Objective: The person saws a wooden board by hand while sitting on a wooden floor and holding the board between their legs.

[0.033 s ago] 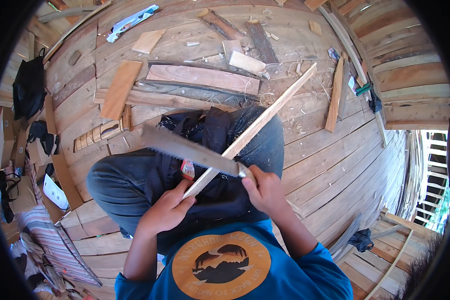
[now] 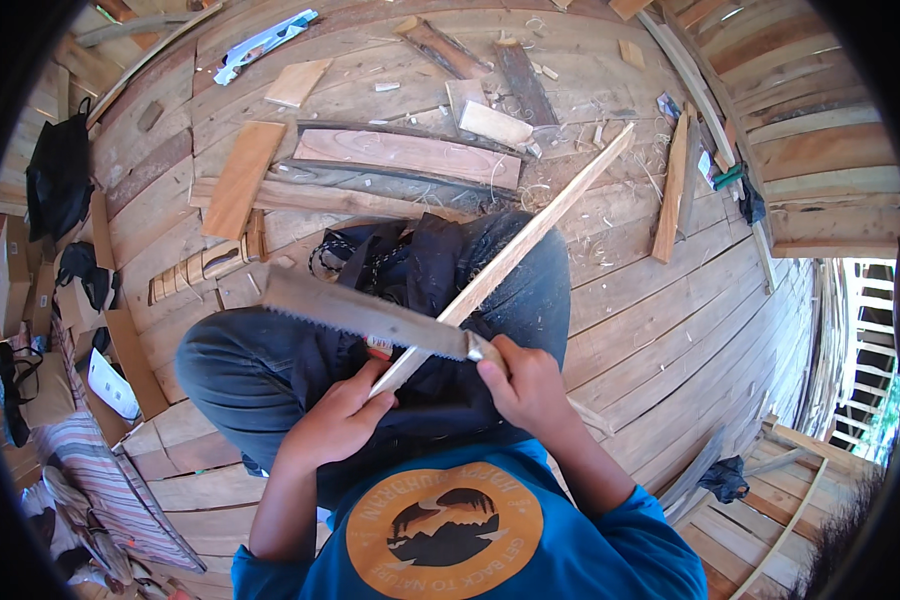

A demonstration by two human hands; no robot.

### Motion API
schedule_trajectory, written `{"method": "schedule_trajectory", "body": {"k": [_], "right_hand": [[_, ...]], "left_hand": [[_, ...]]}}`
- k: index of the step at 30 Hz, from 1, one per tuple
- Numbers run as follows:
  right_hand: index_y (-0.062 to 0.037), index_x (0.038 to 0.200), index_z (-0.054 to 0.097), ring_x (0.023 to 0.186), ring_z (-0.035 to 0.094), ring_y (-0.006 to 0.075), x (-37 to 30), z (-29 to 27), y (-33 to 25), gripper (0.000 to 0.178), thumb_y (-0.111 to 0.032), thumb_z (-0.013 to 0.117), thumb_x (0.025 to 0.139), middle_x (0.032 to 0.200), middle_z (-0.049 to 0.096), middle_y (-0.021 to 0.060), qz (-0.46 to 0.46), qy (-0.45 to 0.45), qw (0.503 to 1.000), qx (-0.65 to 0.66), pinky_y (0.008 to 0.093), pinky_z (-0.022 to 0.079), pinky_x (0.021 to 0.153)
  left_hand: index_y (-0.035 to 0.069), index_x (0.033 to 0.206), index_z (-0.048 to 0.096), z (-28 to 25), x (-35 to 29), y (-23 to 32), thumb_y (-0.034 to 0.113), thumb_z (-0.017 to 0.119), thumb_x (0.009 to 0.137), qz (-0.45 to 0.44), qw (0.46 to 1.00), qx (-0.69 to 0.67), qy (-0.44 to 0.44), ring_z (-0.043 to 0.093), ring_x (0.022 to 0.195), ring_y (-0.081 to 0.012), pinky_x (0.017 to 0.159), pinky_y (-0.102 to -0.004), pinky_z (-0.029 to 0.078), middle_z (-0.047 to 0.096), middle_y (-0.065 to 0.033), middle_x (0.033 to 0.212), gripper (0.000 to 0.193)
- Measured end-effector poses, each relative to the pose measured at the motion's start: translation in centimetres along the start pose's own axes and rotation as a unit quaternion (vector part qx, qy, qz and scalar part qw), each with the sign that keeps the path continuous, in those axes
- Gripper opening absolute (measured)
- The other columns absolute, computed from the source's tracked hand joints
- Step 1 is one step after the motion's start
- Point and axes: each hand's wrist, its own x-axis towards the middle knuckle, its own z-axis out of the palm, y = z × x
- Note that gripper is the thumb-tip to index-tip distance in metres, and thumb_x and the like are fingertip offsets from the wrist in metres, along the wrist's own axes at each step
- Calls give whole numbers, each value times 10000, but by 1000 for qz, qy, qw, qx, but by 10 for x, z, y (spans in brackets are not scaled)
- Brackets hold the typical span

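Note:
I sit on a plank floor with a long thin wooden strip [image 2: 535,228] slanting from my lap up to the right. My left hand [image 2: 338,420] grips the strip near its lower end. My right hand [image 2: 526,385] is shut on the handle of a hand saw [image 2: 360,312]. Its toothed grey blade reaches left across the strip, touching it just above my left hand. My dark trousers [image 2: 240,370] lie under both hands.
Several planks and offcuts [image 2: 410,155] lie ahead among wood shavings, with a light board [image 2: 240,180] to their left. A narrow plank [image 2: 670,190] lies at the right. A black bag [image 2: 55,175] and a striped cloth [image 2: 110,490] are on the left. Railing slats [image 2: 860,330] stand far right.

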Motion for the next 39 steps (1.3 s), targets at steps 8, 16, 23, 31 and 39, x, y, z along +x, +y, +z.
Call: {"method": "schedule_trajectory", "body": {"k": [8,16,23,31,39], "right_hand": [[-54,747,525,538,620,374,-13,1,-9,471,-499,584,889,581,605,156,19,-46,987,-155,470,495,486],[-73,719,503,514,619,341,-4,-18,14,496,-537,595,867,560,585,134,-16,17,966,-257,428,490,456],[-64,725,512,504,618,337,-8,-10,8,505,-541,600,863,554,582,143,3,5,967,-253,426,495,459],[-61,714,531,487,624,324,8,-28,18,518,-551,579,875,509,566,132,-24,-4,957,-288,422,496,449],[-54,710,533,488,619,345,20,-34,30,535,-560,563,881,509,567,152,-23,1,954,-298,436,503,459]], "left_hand": [[-39,1304,447,17,5,-7,113,493,970,-6,999,-25,-24,544,816,-151,790,-308,458,570,-77,878,371],[-22,1286,458,29,6,5,121,502,964,-1,999,3,36,592,736,-194,725,-332,478,612,-121,802,355],[-21,1296,438,34,8,11,120,498,965,-36,999,-13,36,620,725,-202,702,-338,485,629,-132,792,365],[-31,1279,417,43,7,12,121,492,966,-37,998,-4,46,619,683,-196,661,-327,487,639,-133,771,355],[-24,1207,436,46,8,19,119,488,967,-55,997,-14,47,623,671,-231,660,-345,488,629,-144,752,285]]}}
